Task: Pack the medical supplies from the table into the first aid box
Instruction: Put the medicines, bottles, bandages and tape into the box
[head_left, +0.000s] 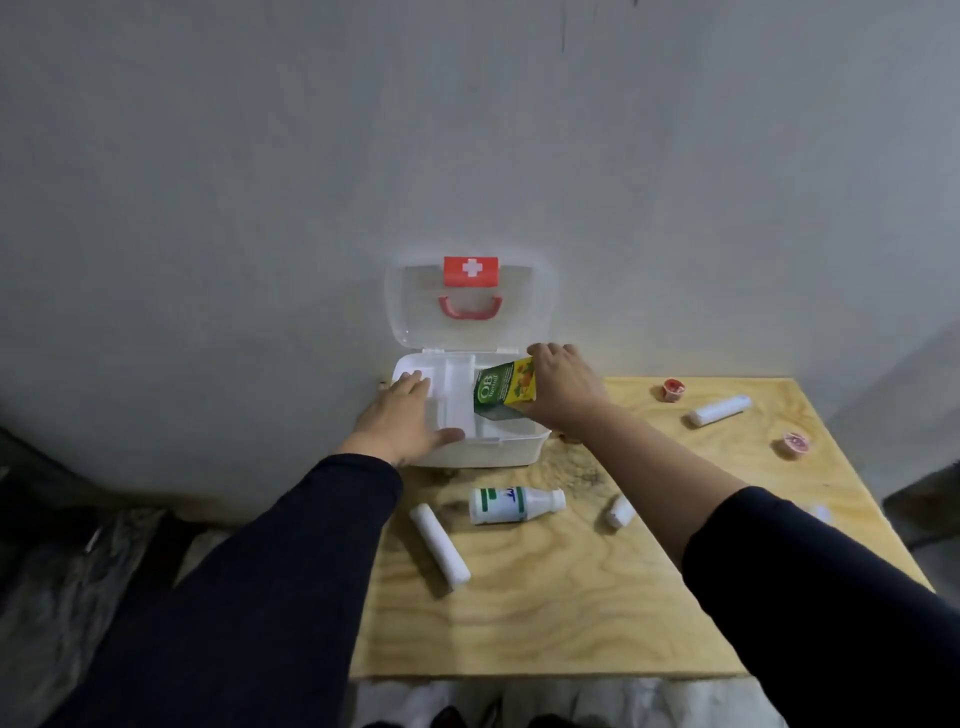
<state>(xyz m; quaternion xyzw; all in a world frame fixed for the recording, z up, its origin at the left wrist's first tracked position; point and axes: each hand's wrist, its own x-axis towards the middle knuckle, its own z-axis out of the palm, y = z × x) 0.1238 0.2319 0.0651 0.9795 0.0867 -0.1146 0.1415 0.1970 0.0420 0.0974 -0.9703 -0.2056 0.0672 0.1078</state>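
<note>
A white first aid box stands open at the table's far left corner, its clear lid with a red cross and red handle leaning against the wall. My right hand holds a green and yellow carton, tilted, over the box's right compartment. My left hand lies flat on the box's left front rim, fingers apart. On the table lie a white bottle, a long white roll, a small white roll, another white roll and two small red-pink tape rolls.
The wooden table ends just left of the box and at its front edge near me. A grey wall stands right behind the box. Dark clutter lies on the floor to the left.
</note>
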